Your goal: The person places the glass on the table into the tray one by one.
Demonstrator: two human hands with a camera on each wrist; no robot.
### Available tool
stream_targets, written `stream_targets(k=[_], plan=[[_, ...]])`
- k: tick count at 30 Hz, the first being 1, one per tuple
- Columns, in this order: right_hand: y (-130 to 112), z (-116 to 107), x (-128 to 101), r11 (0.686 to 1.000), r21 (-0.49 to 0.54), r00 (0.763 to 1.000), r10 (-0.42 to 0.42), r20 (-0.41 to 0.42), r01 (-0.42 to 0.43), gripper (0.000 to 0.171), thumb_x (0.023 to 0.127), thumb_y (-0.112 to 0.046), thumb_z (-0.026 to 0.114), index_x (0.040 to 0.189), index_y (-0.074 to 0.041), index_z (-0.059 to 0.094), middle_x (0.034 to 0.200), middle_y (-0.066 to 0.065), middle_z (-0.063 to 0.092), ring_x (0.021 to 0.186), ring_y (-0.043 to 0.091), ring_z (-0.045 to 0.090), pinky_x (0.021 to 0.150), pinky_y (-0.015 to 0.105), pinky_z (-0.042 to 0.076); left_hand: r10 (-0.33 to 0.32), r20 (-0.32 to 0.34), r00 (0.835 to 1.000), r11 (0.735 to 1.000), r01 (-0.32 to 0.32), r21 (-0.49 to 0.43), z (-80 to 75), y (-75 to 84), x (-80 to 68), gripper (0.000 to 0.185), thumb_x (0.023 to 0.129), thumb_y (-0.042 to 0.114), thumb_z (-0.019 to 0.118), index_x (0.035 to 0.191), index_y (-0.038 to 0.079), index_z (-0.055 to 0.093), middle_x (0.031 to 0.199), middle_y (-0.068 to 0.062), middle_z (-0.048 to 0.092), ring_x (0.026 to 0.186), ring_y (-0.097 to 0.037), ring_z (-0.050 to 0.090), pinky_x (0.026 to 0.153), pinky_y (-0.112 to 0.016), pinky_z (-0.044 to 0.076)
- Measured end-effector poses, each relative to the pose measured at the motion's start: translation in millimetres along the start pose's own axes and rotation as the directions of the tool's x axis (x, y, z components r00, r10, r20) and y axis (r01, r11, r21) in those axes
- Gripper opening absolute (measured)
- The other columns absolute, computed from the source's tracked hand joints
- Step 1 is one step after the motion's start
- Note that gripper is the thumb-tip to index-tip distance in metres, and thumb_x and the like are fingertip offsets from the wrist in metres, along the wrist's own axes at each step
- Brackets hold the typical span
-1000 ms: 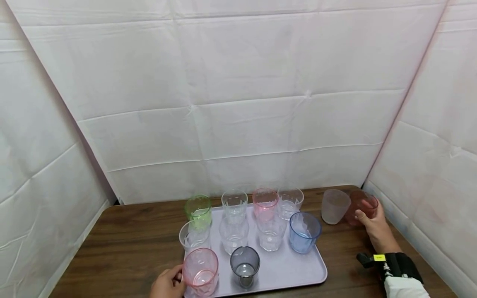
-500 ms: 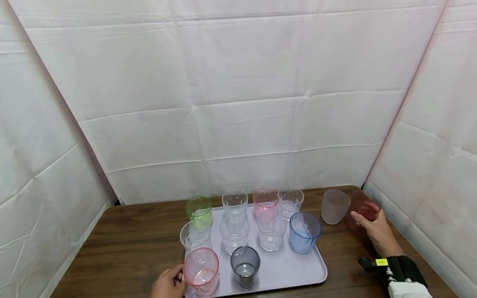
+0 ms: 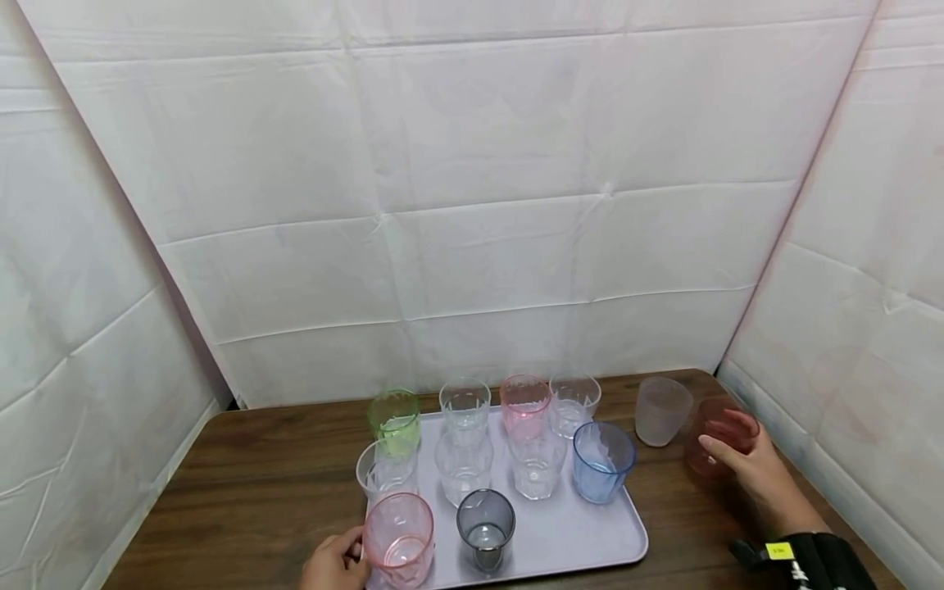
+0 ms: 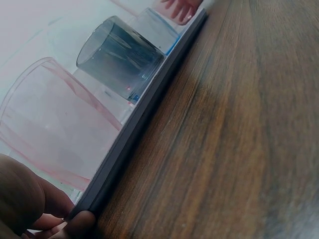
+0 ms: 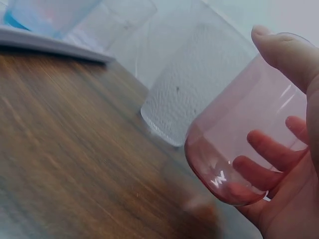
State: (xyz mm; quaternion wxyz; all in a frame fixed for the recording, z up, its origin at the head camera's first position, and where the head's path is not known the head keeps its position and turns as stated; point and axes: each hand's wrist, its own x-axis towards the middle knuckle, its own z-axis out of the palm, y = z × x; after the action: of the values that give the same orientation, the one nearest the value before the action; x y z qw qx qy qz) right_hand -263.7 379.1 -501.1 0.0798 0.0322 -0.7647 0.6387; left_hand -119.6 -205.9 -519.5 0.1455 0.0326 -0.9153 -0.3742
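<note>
My right hand (image 3: 767, 479) grips a dark red see-through cup (image 3: 704, 447) at the right of the table, thumb on the near side. In the right wrist view its fingers (image 5: 266, 152) show through the cup's wall. Just left of it stands a frosted clear cup (image 3: 662, 414), off the tray. My left hand (image 3: 335, 564) is at the front left corner of a pale lilac tray (image 3: 568, 537). The left wrist view shows thumb and fingers pinching the tray's edge (image 4: 132, 127). Right beside those fingers stands a pink-rimmed cup (image 3: 398, 537).
Also on the tray are a dark grey cup (image 3: 485, 524), a blue cup (image 3: 601, 467), a pink cup (image 3: 525, 401) and several clear cups. A green cup (image 3: 394, 418) stands at its back left corner. White cloth walls (image 3: 479, 246) enclose the wooden table (image 3: 243, 492).
My right hand has drawn the red cup a little toward me and to the right, away from the frosted cup. The left hand stays at the tray corner.
</note>
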Motion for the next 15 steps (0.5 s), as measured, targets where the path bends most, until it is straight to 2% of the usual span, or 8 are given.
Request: stream_targets(k=[3,6,12,15], plan=[[-10,2,-7,0.998,-0.058,0.999,-0.036,0.030,0.038,0.047,0.099,-0.010,0.064,0.134,-0.028,0.038,0.110,-0.030,0.060,0.102,-0.015,0.055,0.078,0.011,0.048,-0.054,0.044,0.998,0.998,0.054,0.011,-4.3,5.5,0.9,0.035,0.071,0.006,0.070,0.105,-0.003,0.073,0.076,0.008,0.053,0.065,0.004,0.045,0.061,-0.021,0.043],[-21,4,-13,0.990,-0.120,0.995,-0.066,0.069,0.074,0.047,0.099,-0.009,0.063,0.136,-0.025,0.038,0.112,-0.032,0.060,0.104,-0.015,0.055,0.080,0.009,0.047,-0.073,0.058,0.996,0.997,0.072,0.017,-6.8,9.3,0.9,0.034,0.072,0.006,0.070,0.105,-0.003,0.073,0.076,0.008,0.053,0.065,0.004,0.044,0.061,-0.021,0.042],[-44,16,-28,0.991,-0.093,0.985,-0.087,0.146,0.102,0.052,0.099,-0.003,0.060,0.141,-0.022,0.038,0.119,-0.028,0.060,0.106,-0.011,0.058,0.078,0.016,0.053,-0.071,0.054,0.996,0.997,0.070,0.011,-8.2,9.9,0.1,0.034,0.071,0.006,0.070,0.104,-0.003,0.073,0.076,0.009,0.053,0.064,0.004,0.044,0.061,-0.021,0.042],[-55,24,-36,0.985,-0.080,0.972,-0.136,0.192,0.154,0.055,0.097,0.002,0.059,0.144,-0.017,0.037,0.123,-0.025,0.060,0.108,-0.008,0.059,0.079,0.019,0.054,-0.064,0.058,0.996,0.998,0.062,0.025,-6.9,6.8,0.2,0.035,0.071,0.007,0.070,0.104,-0.003,0.073,0.076,0.008,0.053,0.064,0.004,0.044,0.061,-0.022,0.042]])
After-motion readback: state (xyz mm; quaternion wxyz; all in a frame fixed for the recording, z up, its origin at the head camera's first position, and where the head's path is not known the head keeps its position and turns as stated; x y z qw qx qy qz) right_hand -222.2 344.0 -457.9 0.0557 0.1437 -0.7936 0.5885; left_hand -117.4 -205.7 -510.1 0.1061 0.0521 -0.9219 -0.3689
